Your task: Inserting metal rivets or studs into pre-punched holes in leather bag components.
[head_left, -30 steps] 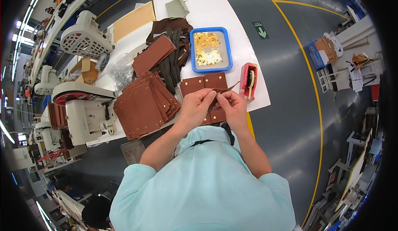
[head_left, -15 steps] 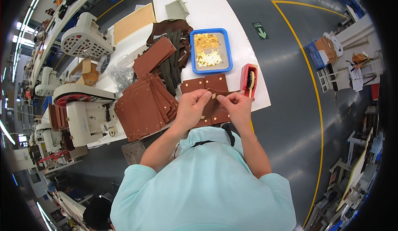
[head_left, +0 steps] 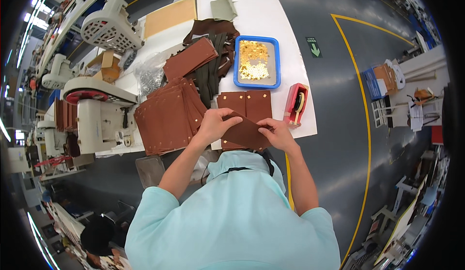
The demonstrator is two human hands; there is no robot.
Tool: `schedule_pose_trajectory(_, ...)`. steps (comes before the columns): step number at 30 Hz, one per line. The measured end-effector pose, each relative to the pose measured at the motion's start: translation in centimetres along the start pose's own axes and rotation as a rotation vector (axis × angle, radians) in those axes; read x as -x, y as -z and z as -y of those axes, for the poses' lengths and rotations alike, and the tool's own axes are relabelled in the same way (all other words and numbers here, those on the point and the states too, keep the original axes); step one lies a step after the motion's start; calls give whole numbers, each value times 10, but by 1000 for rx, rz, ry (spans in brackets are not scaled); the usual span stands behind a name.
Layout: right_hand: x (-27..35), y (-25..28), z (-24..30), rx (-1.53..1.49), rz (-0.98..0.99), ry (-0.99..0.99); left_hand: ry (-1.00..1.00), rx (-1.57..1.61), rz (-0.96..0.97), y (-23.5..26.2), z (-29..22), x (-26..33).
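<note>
Between my two hands a brown leather piece is held up at a tilt, its plain face showing. My left hand pinches its upper left edge between thumb and fingers. At the right edge, my right hand grips it the same way. Below lie flat brown leather panels with small pale squares near their corners, partly hidden by the held piece and my hands. Just right of my right hand stands a red tape dispenser with a roll in it.
A blue-rimmed tray of small gold pieces sits beyond the panels. Stacked brown leather panels lie left, near dark leather strips and a plastic bag. White machines line the left side. The table edge runs along the right.
The leather piece has been tilted so that its broad plain face shows, and the pale square seen on it is out of sight. My hands are slightly farther apart. The whole view has shifted.
</note>
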State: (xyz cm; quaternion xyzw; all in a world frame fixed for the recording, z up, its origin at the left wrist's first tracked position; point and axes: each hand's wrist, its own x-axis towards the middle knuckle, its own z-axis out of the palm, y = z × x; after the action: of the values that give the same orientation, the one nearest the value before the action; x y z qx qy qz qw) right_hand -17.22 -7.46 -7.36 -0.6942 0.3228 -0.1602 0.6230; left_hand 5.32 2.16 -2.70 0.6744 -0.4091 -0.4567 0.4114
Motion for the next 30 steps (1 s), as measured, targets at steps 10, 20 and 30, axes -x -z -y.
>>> schedule_pose_trajectory(10, -45, -11, -155, -671, -439, -383, 186, -123, -170, -20, 128, 3)
schedule_pose_trajectory(20, -60, -19, -179, 48, -634, -484, 140, -384, -421, 2, 154, 30)
schedule_pose_trajectory(30, 19, 31, -101, 645, -889, -313, 516, -651, -822, 133, 182, -8)
